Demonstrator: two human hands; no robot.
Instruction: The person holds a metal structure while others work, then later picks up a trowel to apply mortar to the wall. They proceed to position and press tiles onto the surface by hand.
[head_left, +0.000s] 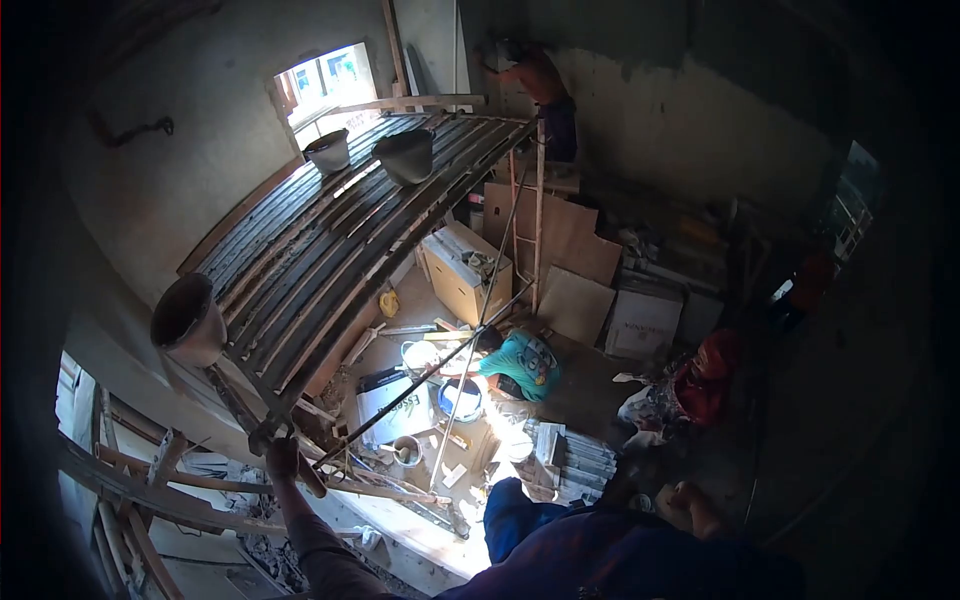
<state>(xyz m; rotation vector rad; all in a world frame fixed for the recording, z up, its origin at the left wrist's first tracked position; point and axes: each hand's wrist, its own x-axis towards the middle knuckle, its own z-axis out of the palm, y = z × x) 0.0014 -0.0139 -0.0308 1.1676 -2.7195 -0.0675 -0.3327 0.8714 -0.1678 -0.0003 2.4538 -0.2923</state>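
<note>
My left hand (283, 458) looks closed around the metal corner (262, 434) at the near end of the plank deck (318, 275); I can't tell whether the brownish bar below is gripped too. My right hand (688, 496) is low on the other side, too dark to read as wide or closed. I judge the step in hand as steadying at that corner; any move from here calls for a firm hold. Just beyond sits the near bucket (207, 338), its dark inside unreadable. Two more buckets (405, 164) stand farther along, contents unclear. Down on the floor, a small pail (406, 463) seems to hold something pale, and a crouching person (527, 365) is at a blue tub (462, 416), its contents lost in glare.
</note>
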